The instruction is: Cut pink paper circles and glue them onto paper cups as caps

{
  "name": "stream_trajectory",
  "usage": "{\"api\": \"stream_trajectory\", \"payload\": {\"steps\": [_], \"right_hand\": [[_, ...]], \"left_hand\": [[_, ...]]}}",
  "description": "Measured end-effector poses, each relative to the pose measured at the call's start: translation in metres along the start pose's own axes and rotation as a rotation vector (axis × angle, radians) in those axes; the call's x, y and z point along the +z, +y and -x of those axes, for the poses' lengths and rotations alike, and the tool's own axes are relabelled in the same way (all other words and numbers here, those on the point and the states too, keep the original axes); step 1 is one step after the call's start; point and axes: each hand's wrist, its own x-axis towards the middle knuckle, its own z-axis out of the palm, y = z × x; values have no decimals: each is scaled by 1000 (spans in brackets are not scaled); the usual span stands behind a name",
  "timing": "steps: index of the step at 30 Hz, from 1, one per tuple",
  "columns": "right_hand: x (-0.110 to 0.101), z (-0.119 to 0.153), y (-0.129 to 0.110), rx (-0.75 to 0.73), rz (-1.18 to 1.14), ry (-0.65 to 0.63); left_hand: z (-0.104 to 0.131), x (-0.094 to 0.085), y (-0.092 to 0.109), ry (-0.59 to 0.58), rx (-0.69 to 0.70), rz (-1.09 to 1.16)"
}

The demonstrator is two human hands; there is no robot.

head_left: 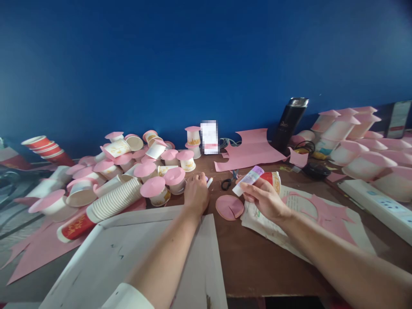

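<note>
A: Where is the tube being held?
B: The right hand is gripping it between thumb and fingers, above the table. The tube is tilting, its white end showing lower than its purple end.
A: What is the left hand doing?
B: It is resting low at the table, fingers curling under. I cannot tell whether they are gripping anything. A white stick is showing just beside them.
A: What is lying nearest?
B: A slit pink disc is lying between the hands. Scissors are lying behind it. A red cup is showing behind the right hand.
A: What is lying farther out?
B: A pink sheet is lying near a black flask. Pink-brimmed cups are crowding the left side, next to a cup stack lying sideways. A white panel is lying beneath the left forearm. A power strip is lying at the right.
</note>
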Motion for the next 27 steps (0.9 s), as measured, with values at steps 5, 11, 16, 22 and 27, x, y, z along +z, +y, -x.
{"api": "stream_trajectory", "payload": {"steps": [5, 11, 16, 22, 27], "right_hand": [[2, 0, 0, 44, 137, 66], [2, -4, -2, -3, 182, 158], [0, -4, -5, -53, 200, 174], [5, -2, -5, -145, 193, 116], [7, -1, -3, -217, 362, 117]], "left_hand": [[1, -2, -2, 69, 33, 35], [8, -14, 5, 263, 301, 372], [13, -17, 9, 229, 396, 563], [14, -17, 11, 232, 437, 573], [15, -14, 12, 214, 493, 539]]}}
